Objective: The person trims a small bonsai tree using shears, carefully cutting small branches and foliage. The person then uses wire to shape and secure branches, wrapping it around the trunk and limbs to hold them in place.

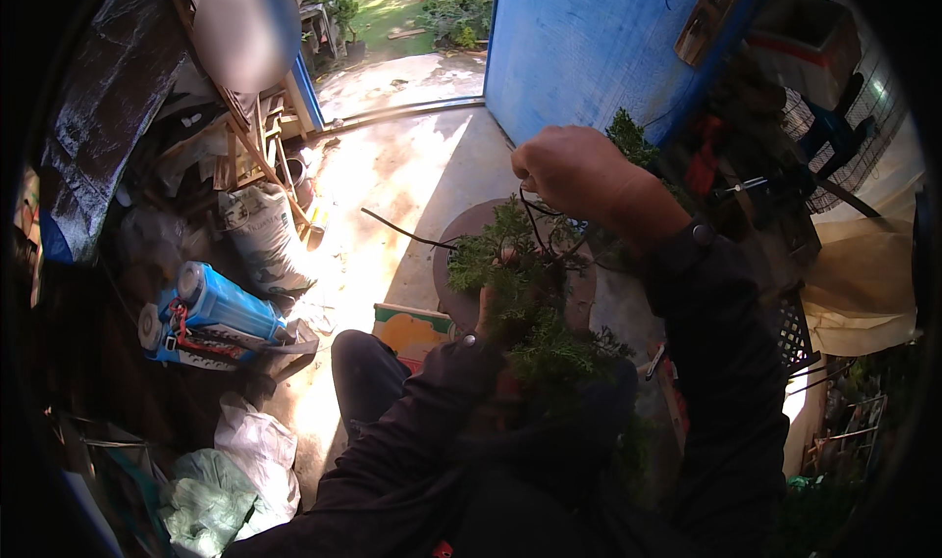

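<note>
In front of me stands a small conifer (541, 352) with scale-like green foliage, like a juniper bonsai. Below its branches is a round brown surface (456, 227). My right hand (581, 168) is raised over the upper branches, its fingers closed on a thin dark wire (531, 216) that loops down into the plant. Another dark wire or bare stem (401, 230) sticks out to the left from the foliage. My left hand (487, 308) reaches in among the branches; leaves cover most of it, so its grip is hidden.
A cardboard box (412, 326) sits on the floor near my left knee. Further left are a blue wheeled case (228, 315), a filled sack (265, 238) and plastic bags (257, 447). A blue door (574, 50) stands open ahead. Cluttered shelving (765, 182) lines the right.
</note>
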Available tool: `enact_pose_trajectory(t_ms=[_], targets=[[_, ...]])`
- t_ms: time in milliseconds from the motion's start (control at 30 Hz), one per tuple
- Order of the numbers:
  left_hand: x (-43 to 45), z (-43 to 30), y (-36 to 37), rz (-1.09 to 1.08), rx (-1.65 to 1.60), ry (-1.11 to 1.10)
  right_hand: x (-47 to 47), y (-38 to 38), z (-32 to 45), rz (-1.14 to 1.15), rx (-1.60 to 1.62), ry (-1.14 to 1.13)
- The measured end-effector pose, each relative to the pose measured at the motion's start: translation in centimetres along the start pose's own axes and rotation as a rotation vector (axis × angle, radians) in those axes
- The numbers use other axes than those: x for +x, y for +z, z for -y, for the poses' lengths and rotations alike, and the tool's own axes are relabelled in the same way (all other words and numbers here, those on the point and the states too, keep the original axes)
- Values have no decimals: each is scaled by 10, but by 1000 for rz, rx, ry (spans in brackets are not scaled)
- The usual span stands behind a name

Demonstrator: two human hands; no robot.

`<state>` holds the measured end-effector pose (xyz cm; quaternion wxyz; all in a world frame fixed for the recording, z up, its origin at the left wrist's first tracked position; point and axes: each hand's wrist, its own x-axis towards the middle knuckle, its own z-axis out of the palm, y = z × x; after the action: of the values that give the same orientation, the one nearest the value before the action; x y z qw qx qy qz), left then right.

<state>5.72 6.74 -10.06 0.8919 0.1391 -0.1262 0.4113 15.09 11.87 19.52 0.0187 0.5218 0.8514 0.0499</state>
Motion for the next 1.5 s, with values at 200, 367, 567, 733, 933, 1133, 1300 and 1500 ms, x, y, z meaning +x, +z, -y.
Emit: enact_pose_trajectory(t_ms=[200, 367, 567, 733, 933, 1133, 1300, 1500], targets=[[-2, -16, 32, -201, 1466, 368, -13, 5, 3, -168, 53, -191], [3, -26, 72, -261, 1286, 378, -52, 12, 11, -400, 131, -330], [2, -18, 54, -305, 1356, 396, -76, 18, 32, -574, 198, -587], [5, -10, 49, -262, 786, 277, -64, 22, 61, -392, 29, -790], [5, -24, 69, -274, 901, 267, -1, 20, 39, -253, 113, -383], [2, -28, 82, -219, 874, 325, -2, 18, 38, -291, 70, -285], [5, -30, 89, -177, 786, 302, 0, 14, 30, -251, 20, -243], [3, -28, 90, -192, 954, 450, 5, 19, 40, -233, -21, -112]])
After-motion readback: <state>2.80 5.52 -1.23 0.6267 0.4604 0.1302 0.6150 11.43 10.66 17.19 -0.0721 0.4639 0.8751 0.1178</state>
